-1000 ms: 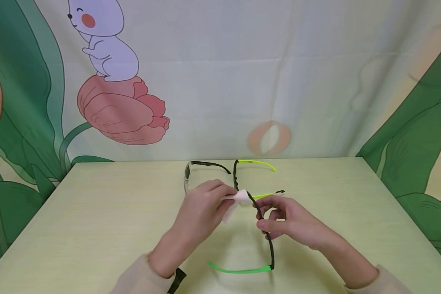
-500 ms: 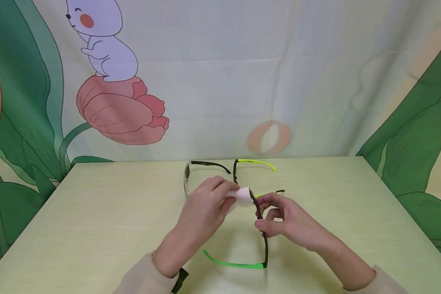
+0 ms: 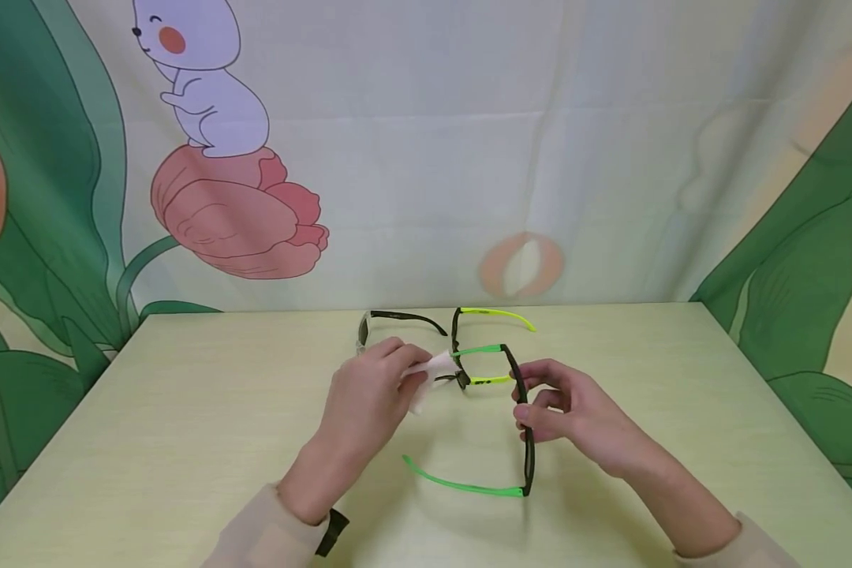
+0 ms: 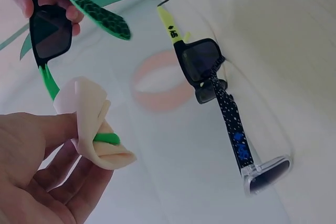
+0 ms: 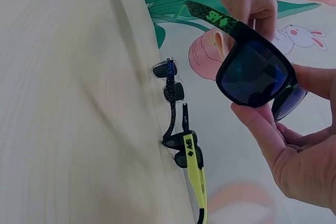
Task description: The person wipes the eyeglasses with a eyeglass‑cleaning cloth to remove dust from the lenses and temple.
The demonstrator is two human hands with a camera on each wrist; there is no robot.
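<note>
My right hand grips black-fronted sunglasses by the front frame, thumb and fingers at the lenses. Their green temples are unfolded and point left, the near one bare. In my left hand is a pale cloth, pinched around the far green temple near its end. A bit of green tip pokes out of the cloth's folds in the left wrist view. The glasses are held above the table, and the cloth partly hides that temple.
Behind the hands, sunglasses with yellow temples lie unfolded on the table. Left of them are clear-framed sunglasses with dark temples, partly hidden by my left hand. A printed curtain hangs at the table's back edge.
The cloth has gone from the far end of the front frame to the far temple, which now shows green. My left hand has shifted left; the held glasses have risen slightly away from me.
</note>
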